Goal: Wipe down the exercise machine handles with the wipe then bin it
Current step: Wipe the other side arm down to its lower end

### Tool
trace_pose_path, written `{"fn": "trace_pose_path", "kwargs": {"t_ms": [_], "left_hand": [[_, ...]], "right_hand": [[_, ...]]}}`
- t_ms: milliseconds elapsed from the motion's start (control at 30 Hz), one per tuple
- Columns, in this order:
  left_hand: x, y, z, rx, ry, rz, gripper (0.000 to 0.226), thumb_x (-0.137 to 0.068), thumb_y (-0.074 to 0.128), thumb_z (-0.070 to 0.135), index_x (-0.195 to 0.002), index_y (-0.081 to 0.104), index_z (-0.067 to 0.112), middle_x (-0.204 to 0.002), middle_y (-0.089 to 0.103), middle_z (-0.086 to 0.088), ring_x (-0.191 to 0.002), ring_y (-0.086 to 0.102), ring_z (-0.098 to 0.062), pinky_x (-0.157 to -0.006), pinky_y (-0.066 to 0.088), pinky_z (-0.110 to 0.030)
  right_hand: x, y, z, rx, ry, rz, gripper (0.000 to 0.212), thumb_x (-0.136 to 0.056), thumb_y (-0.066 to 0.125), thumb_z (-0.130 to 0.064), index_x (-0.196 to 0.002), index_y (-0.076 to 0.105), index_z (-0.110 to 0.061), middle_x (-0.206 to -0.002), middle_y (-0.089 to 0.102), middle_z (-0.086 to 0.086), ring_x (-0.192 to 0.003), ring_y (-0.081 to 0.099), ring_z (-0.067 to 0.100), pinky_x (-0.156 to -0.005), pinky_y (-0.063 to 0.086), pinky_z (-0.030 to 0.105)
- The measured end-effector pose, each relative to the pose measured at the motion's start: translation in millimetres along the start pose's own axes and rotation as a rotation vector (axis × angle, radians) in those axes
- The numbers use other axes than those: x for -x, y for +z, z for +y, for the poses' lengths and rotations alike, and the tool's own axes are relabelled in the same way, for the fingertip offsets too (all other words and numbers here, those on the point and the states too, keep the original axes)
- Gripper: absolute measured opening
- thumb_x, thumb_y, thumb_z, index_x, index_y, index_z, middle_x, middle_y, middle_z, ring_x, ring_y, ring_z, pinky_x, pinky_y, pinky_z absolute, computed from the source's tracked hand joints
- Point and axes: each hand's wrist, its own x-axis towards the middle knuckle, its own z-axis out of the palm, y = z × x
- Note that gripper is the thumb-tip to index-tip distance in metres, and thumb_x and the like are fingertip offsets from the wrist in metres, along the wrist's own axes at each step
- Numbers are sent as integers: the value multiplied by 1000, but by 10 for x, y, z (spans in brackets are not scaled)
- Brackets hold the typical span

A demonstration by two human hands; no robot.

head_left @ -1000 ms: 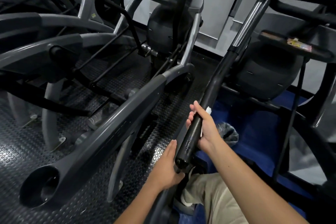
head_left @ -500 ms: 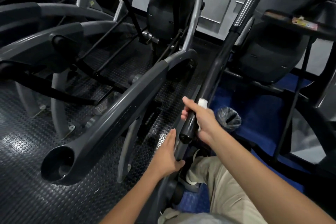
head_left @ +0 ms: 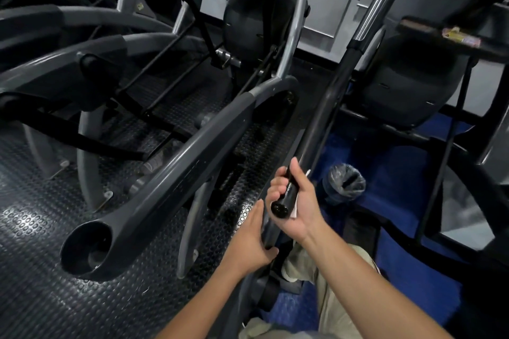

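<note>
Floor: black rubber matting with a raised round-stud pattern, glossy under the light at lower left. Blue flooring adjoins it on the right. Grey machine legs stand directly on the rubber, ending in small flat feet. A second grey leg stands nearer the centre. A small bin lined with a clear plastic bag stands on the blue area, near the seam with the rubber. Dark machine base frames rest across the blue section.
</note>
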Motion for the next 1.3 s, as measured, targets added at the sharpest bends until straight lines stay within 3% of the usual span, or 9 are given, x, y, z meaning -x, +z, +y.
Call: {"fn": "trace_pose_path", "kwargs": {"t_ms": [100, 233, 367, 600, 733, 867, 1100, 1167, 1300], "left_hand": [[-3, 42, -42, 9, -14, -14, 113, -73, 77, 41, -164, 10, 31, -167, 24, 13, -148, 38, -11, -113, 45, -31], [-15, 45, -14, -23, -63, -26, 94, -74, 76, 41, -154, 29, 25, -152, 41, 7, -123, 56, -11, -82, 42, -4], [-10, 23, 22, -33, -43, -15, 119, -76, 75, 44, -165, -3, 28, -171, 4, 18, -153, 26, -9, -117, 41, -35], [25, 12, 63, -51, -51, 1, 119, -72, 75, 48, -164, 0, 37, -170, 14, 16, -149, 37, -12, -113, 45, -40], [49, 14, 86, 6, -35, 31, 108, -71, 83, 33, -160, 22, 34, -157, 36, 19, -135, 48, -1, -99, 44, -10], [47, -16, 163, 0, -17, 48, 103, -76, 84, 31, -158, 21, 37, -144, 29, 36, -118, 49, 10, -75, 38, 3], [19, 13, 136, -20, -102, 2, 91, -78, 76, 47, -155, 30, 36, -157, 38, 21, -124, 53, 2, -76, 38, -1], [1, 12, 138, -32, -105, 21, 109, -75, 77, 48, -162, 12, 41, -165, 15, 29, -138, 41, 2, -95, 45, -12], [-17, 12, 152, -51, -137, 8, 118, -71, 74, 54, -163, 1, 41, -167, 13, 25, -140, 46, -9, -106, 50, -38]], "right_hand": [[133, 103, 101, 250, -31, 196, 21, -78, 84, -23, -83, 66, -15, -63, 56, -1, -50, 55, 9, -46, 49, 20], [125, 182, 109, 619, -223, 462, 16, -84, 78, -9, -89, 63, -9, -64, 61, 7, -50, 60, 18, -48, 52, 28], [29, 207, 75, 840, -438, 619, 45, -78, 85, -14, -111, 58, 2, -78, 69, 15, -55, 67, 22, -58, 60, 42], [9, 144, -62, 206, -113, 198, 26, -81, 83, -34, -90, 65, -17, -64, 56, -4, -52, 56, 6, -51, 53, 20], [-16, -106, 131, -140, 39, -123, 33, -72, 91, -35, -86, 66, -18, -61, 58, -8, -53, 58, 5, -52, 50, 19], [76, -21, 175, -92, 50, 11, 20, -80, 82, -29, -79, 65, -17, -59, 57, -6, -48, 57, 6, -45, 47, 17], [140, 150, 222, 604, -315, 552, 36, -77, 89, -24, -94, 63, -5, -68, 65, 10, -55, 62, 21, -54, 55, 32], [21, 183, 95, 660, -431, 599, 46, -79, 87, -28, -104, 60, 1, -71, 68, 11, -57, 65, 21, -57, 57, 34], [-195, 280, -245, 490, -430, 543, 47, -82, 85, -33, -107, 61, -2, -69, 63, 6, -55, 62, 16, -56, 56, 30]]}}
